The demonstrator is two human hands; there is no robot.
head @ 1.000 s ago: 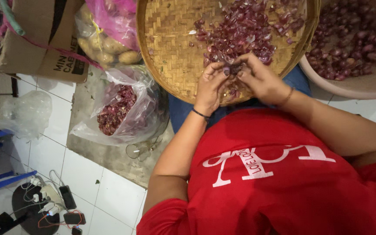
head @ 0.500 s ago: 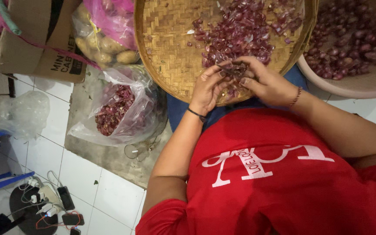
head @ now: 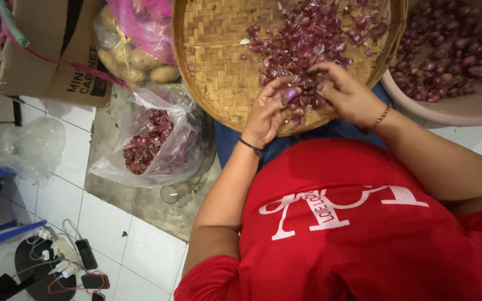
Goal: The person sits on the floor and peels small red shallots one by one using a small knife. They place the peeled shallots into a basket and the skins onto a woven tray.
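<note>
Bare weave on the left half of my tray, room to pass there. Shallot pile blocks the middle. Basin sits tight against the tray's right rim. Plastic bag and potato sack crowd the left.

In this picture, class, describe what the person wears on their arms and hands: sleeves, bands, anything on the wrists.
Both forearms are bare; short red sleeves end near the upper arm. The left hand has a thin dark band round its wrist. The right hand has a slim beaded bracelet at its wrist. No gloves, and no rings can be made out.
</note>
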